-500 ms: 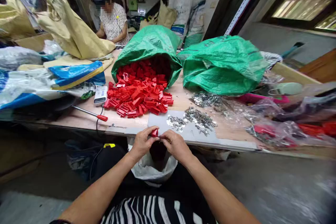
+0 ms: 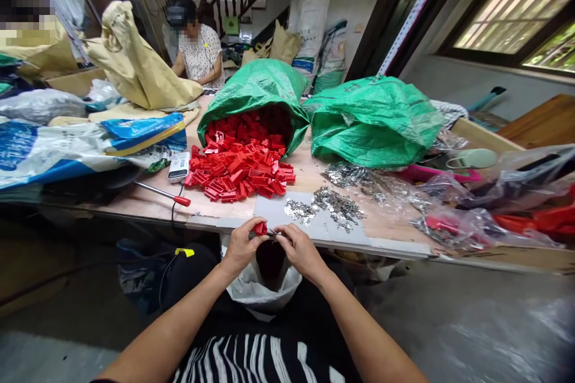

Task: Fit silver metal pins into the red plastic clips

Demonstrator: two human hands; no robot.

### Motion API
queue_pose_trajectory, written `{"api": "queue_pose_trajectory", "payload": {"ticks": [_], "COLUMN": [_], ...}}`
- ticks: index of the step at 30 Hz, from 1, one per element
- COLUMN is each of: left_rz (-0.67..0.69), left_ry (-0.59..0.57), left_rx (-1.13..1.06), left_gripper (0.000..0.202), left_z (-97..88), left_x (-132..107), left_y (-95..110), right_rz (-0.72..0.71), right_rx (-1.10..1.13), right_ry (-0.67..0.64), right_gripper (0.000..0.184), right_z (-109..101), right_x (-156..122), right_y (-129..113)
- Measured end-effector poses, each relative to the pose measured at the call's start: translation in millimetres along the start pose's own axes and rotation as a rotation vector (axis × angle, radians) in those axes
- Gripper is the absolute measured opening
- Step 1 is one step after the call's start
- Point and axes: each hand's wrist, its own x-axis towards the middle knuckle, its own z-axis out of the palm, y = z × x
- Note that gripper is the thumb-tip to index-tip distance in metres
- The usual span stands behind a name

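Note:
Between the thumb and fingers of my left hand (image 2: 242, 248) is a small red plastic part (image 2: 261, 228). My right hand (image 2: 300, 249) pinches a small metal piece (image 2: 272, 231) close against it; the piece is too small to make out fully. Both hands are over the table's front edge, above an open white sack (image 2: 265, 299) in my lap. Past them lies a heap of like red plastic parts (image 2: 242, 170), spilling from a green woven sack (image 2: 260, 84). Small flat metal pieces (image 2: 300, 210) lie in piles on a grey sheet (image 2: 265, 206) nearby.
A second green sack (image 2: 372, 125) stands to the right, with clear plastic bags (image 2: 476, 224) beside it. On the left are a small white box (image 2: 179, 166), a red-tipped metal rod (image 2: 166, 192) and blue-white sacking (image 2: 67, 143). Another person (image 2: 200, 51) sits across the table.
The view has tilted up and shifted slightly. My hands remain together over the sack, and more of the metal piece now shows between them.

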Motion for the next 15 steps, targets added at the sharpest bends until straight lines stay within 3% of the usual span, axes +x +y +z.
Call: {"api": "queue_pose_trajectory", "payload": {"ticks": [7, 12, 15], "left_rz": [-0.087, -0.361, -0.55], "left_ry": [0.069, 0.061, 0.029], "left_rx": [-0.164, -0.762, -1.117], "left_gripper": [0.028, 0.016, 0.017], "left_z": [-0.5, 6.0, 3.9], "left_x": [-8.0, -13.3, -15.5], "left_y": [18.2, 33.1, 39.3], "right_rz": [0.051, -0.006, -0.028], "right_rx": [0.19, 0.257, 0.21], "right_ry": [-0.017, -0.083, -0.104], "right_gripper": [0.021, 0.039, 0.041], "right_z": [-6.7, -7.2, -6.2], "right_x": [-19.1, -22.8, -22.5], "right_y": [-4.2, -16.0, -23.5]}}
